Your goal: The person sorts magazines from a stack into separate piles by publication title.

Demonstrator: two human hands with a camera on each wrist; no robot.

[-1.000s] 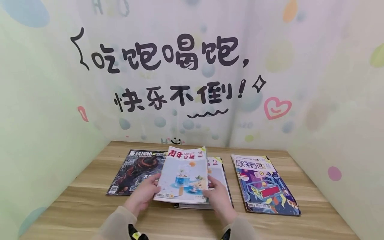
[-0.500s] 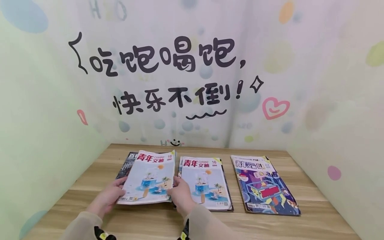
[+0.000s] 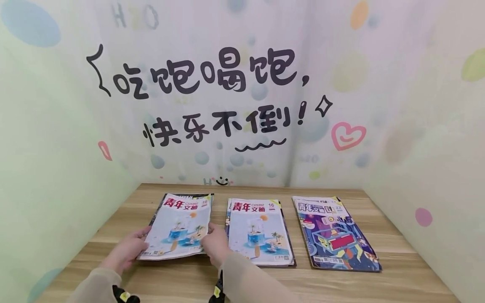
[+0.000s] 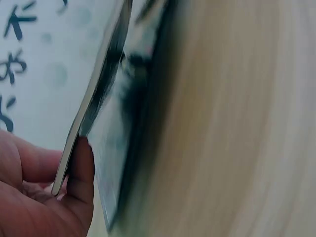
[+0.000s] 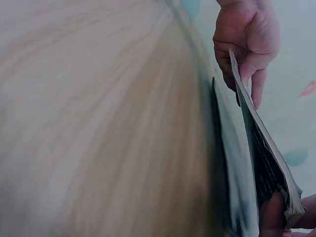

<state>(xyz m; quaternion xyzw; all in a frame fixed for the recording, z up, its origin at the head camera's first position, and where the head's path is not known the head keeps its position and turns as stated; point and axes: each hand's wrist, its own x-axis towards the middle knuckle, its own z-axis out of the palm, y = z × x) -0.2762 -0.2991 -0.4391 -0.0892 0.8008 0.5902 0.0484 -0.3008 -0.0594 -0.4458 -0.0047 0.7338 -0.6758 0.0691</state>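
Observation:
A magazine [image 3: 178,231] with a red title and an ice-pop picture is held between both hands at the table's left, above a dark-covered magazine [image 3: 204,195] that it mostly hides. My left hand [image 3: 130,249] pinches its left edge, thumb above and fingers beneath, as the left wrist view shows. On the opposite edge my right hand [image 3: 217,244] grips with thumb on the cover. Seen from the right wrist, the held magazine [image 5: 269,143] is tilted, with a gap between it and the one below. A matching ice-pop magazine [image 3: 257,235] lies just right of my right hand.
Farther right is a small stack of magazines [image 3: 339,235], a purple cover on top. Everything lies on a wood-grain table [image 3: 303,286], with a printed curtain-like wall [image 3: 242,168] behind and pale walls at both sides.
Both hands have carried the ice-pop magazine left and lower, from above the middle pile to over the dark magazine. This uncovered the matching ice-pop magazine in the middle.

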